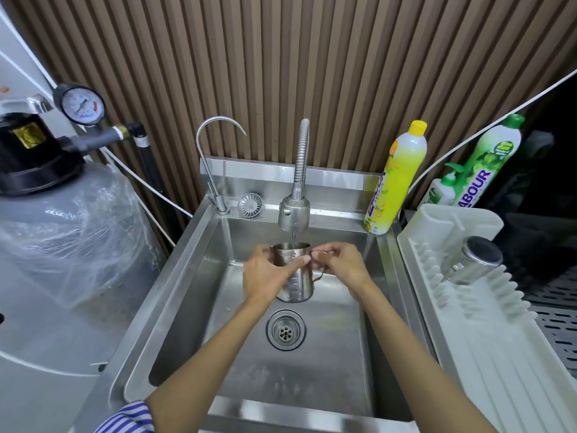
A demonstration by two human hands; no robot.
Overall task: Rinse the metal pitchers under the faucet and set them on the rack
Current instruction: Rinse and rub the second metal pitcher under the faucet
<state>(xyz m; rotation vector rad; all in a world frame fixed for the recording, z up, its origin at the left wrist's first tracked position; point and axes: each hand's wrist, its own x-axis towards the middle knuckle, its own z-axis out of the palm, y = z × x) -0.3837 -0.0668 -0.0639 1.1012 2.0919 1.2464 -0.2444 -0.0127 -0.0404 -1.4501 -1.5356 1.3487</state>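
Observation:
A small metal pitcher (296,278) is held upright over the sink (193,292), directly under the flexible faucet (294,214). A thin stream of water runs from the faucet head into the pitcher's mouth. My left hand (269,276) wraps around the pitcher's body from the left, thumb across its front. My right hand (342,268) pinches the handle on the pitcher's right side. A second metal pitcher (474,260) lies upside down and tilted on the white rack (487,332) to the right of the sink.
A drain strainer (285,330) sits in the basin floor below the pitcher. A thin gooseneck tap (208,157) and a loose strainer lid (249,205) stand on the back ledge. Yellow (396,179) and green (487,164) detergent bottles stand at the right; a grey tank (62,245) fills the left.

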